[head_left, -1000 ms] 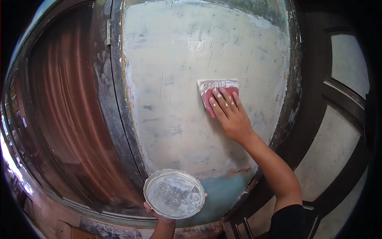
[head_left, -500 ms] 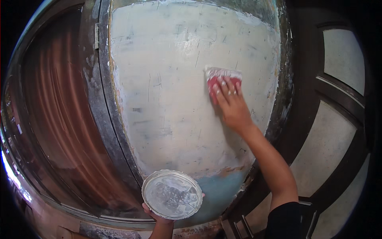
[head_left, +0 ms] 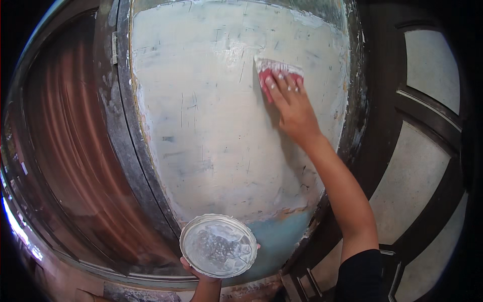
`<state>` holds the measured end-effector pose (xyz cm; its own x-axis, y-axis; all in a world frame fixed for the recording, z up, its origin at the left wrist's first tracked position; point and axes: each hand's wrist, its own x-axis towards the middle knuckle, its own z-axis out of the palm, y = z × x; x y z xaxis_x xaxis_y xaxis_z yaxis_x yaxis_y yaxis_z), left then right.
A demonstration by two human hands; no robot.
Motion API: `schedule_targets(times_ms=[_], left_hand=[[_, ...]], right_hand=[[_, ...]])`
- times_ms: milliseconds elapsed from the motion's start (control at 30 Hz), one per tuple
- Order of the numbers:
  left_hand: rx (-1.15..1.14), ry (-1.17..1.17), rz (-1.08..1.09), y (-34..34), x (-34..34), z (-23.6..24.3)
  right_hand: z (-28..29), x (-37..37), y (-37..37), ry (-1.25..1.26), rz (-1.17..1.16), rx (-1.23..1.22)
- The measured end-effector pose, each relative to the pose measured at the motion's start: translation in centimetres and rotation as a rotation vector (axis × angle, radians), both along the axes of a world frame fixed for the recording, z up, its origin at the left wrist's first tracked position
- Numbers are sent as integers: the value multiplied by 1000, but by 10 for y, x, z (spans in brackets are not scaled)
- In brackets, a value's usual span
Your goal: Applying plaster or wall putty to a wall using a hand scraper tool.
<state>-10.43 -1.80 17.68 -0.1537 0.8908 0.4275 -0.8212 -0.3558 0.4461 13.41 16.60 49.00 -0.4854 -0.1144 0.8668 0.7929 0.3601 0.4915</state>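
My right hand (head_left: 292, 103) presses a red flat scraper (head_left: 279, 70) against the wall panel, its fingers spread over the blade and smeared with white. White paste lines the scraper's upper edge. The wall panel (head_left: 206, 116) is coated in thin off-white filler, with dark scratches and grey patches showing through. Low in the middle, my left hand (head_left: 198, 272) supports a round lid (head_left: 219, 246) from beneath, its fingers curled at the rim. Whitish paste is smeared over the lid's grey surface. Most of the left hand is hidden under the lid.
A dark-framed window with a brown curtain (head_left: 75, 151) stands to the left. On the right is a dark wooden door (head_left: 372, 186) with pale panels. A bare blue-green strip (head_left: 279, 239) shows below the filler. Worn dark posts (head_left: 123, 100) border the panel.
My right hand has moved the scraper upward across the panel. The view has shifted slightly, and my left hand keeps the lid in nearly the same place.
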Motion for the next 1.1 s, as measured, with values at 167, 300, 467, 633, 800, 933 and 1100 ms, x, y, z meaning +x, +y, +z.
schedule_targets(times_ms=[167,300,467,633,800,933,1100], left_hand=[[17,10,7,-13,2,29],[82,54,-138,-17,3,43],[-50,-30,-101,-10,5,22],[11,-96,-182,-10,19,29],[77,-182,-217,-9,32,44],[81,-265,-246,-10,46,75],[164,-360,-409,-19,73,96]], right_hand=[[-100,-5,-10,-146,-17,-138],[-107,3,-29,-197,77,-123],[0,18,-26,-30,57,9],[-1,28,6,-23,4,-120],[-97,25,-9,-197,-9,-176],[-86,30,-34,-236,146,-173],[30,43,-31,-76,120,24]])
